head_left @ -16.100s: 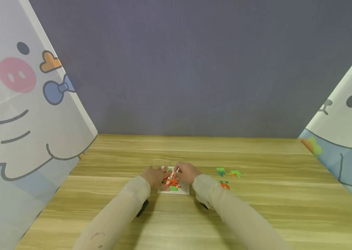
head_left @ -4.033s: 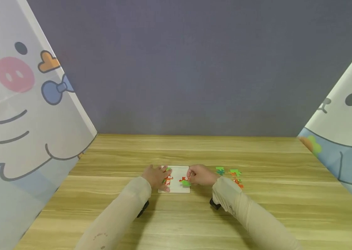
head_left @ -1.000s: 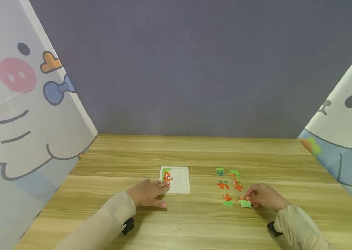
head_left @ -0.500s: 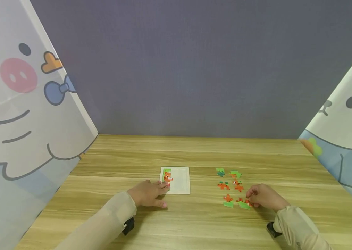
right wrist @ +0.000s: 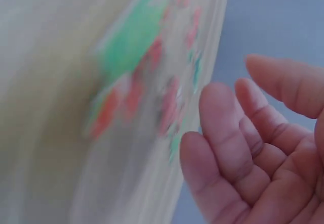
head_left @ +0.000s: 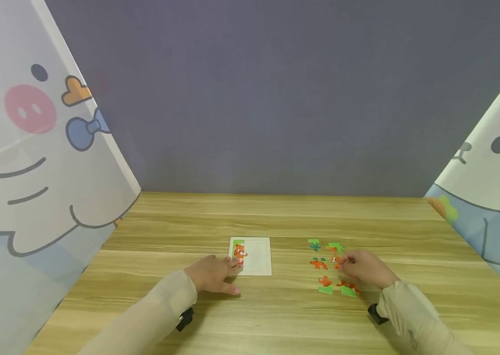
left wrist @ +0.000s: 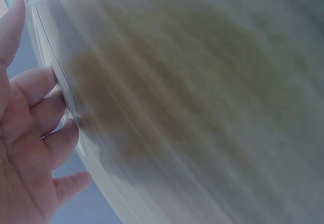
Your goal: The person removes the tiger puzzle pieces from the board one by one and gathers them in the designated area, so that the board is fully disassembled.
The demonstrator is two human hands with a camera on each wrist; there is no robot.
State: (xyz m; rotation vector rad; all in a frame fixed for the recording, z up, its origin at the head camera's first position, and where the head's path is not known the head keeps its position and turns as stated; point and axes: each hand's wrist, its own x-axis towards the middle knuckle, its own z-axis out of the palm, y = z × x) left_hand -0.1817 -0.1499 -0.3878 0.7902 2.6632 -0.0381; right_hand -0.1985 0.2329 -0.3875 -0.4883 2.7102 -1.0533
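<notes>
A white puzzle tray (head_left: 257, 272) lies on the table, with joined pieces showing a tiger's face (head_left: 238, 251) along its left side. My left hand (head_left: 211, 274) lies at the tray's lower left corner, its fingertips overlapping the pieces there. On the right, my right hand (head_left: 364, 267) reaches over the loose puzzle pieces, fingertips right at an orange tiger piece (head_left: 336, 261) that they partly cover. In the right wrist view the thumb and loosely bent fingers of this hand (right wrist: 263, 153) stand apart with nothing between them. Just below it lies a green-and-orange piece (head_left: 347, 290).
Several other loose pieces lie in rough rows right of the tray: a green-and-teal piece (head_left: 314, 245), a bright green one (head_left: 334, 246), an orange striped one (head_left: 318, 264) and an orange-and-green one (head_left: 326, 286). A grey wall (head_left: 276, 123) rises behind the wooden table (head_left: 276, 315).
Pieces that earlier filled more of the tray now lie on the right. Within the last second my right hand let go of the bottom-right piece and moved up and left; the left stayed put.
</notes>
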